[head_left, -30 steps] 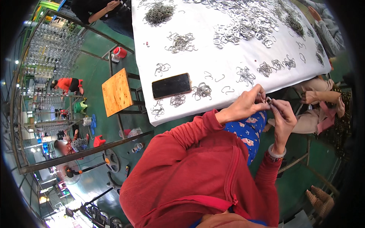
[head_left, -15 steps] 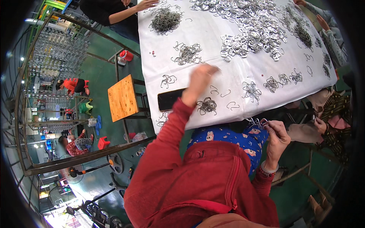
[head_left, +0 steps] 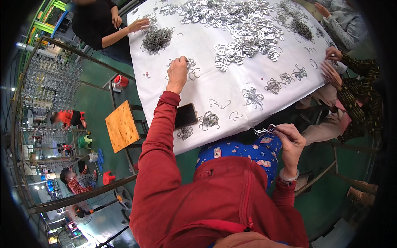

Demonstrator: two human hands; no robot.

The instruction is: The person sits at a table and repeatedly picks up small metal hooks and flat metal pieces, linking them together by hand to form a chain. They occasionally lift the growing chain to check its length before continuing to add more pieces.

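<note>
Reaching farther since half a second ago, my left hand (head_left: 178, 74) now stretches to twelve o'clock across the white table (head_left: 206, 89), fingers closing on loose wire hooks (head_left: 191, 70) there. My right hand (head_left: 290, 142) sits at three o'clock near my lap, pinched on a bundle of wire hooks (head_left: 264, 131). Between the hands lie a black phone (head_left: 185, 115) and small hook clusters (head_left: 209, 120). Beyond, at one o'clock, a heap of metal clips (head_left: 244, 29); co-workers' hands (head_left: 138, 25) work the far edges.
</note>
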